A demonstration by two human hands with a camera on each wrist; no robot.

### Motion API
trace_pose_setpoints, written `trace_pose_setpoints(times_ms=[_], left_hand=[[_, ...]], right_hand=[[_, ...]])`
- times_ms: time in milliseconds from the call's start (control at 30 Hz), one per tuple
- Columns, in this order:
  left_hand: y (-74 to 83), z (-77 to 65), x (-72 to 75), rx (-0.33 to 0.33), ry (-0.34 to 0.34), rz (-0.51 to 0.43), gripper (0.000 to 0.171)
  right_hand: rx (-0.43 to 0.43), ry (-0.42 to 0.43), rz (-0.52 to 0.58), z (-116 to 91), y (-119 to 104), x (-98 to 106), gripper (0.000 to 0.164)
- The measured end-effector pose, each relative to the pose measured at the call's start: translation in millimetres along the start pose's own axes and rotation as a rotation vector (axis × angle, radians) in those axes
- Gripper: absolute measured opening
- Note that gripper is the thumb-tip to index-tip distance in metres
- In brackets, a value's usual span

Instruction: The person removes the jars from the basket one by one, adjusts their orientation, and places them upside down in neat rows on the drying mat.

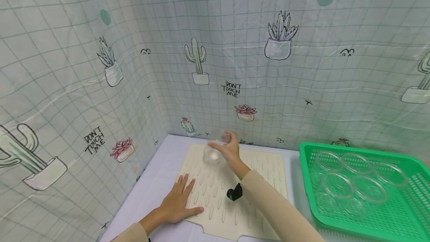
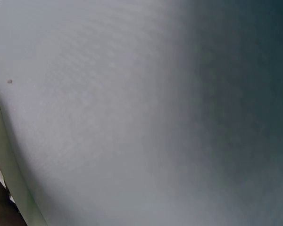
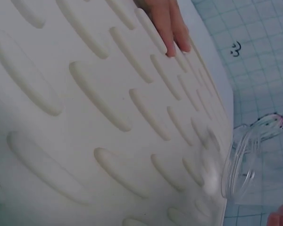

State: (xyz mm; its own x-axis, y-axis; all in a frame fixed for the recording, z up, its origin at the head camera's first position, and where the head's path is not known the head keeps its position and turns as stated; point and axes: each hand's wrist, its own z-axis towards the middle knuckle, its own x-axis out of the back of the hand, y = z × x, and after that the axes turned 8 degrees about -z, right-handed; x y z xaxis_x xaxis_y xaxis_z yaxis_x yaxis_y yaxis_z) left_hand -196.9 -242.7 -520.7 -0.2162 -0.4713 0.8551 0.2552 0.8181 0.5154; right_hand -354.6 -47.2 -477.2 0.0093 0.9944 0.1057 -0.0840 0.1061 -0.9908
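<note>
My right hand (image 1: 230,148) grips a clear, rounded cup (image 1: 212,155) by its upper part, thumb on the near side. The cup is over the far left part of a cream ridged mat (image 1: 268,167). In the right wrist view the cup's ringed edge (image 3: 231,165) shows at the right, with fingertips (image 3: 280,217) in the lower corner. My left hand (image 1: 176,201) lies flat, fingers spread, on the mat's left edge and holds nothing. Its fingers also appear at the top of the right wrist view.
A green plastic basket (image 1: 304,174) with several clear cups (image 1: 339,185) stands at the right. A white table (image 1: 151,182) lies under the mat. Cactus-print sheeting (image 1: 228,59) hangs behind and at the left. A black wrist camera (image 1: 234,192) sits below my right sleeve.
</note>
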Motion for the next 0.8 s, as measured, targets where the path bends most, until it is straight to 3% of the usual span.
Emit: trace_pose_setpoints(times_ms=[400, 800], left_hand=[[0.7, 0.5, 1.6, 0.015, -0.015, 0.024, 0.097], [1.0, 0.7, 1.3, 0.022, -0.016, 0.025, 0.098]], right_hand=[[0.048, -0.108, -0.19, 6.9, -1.1, -16.7, 0.084], [0.06, -0.141, -0.275, 9.8, -1.2, -27.1, 0.087]])
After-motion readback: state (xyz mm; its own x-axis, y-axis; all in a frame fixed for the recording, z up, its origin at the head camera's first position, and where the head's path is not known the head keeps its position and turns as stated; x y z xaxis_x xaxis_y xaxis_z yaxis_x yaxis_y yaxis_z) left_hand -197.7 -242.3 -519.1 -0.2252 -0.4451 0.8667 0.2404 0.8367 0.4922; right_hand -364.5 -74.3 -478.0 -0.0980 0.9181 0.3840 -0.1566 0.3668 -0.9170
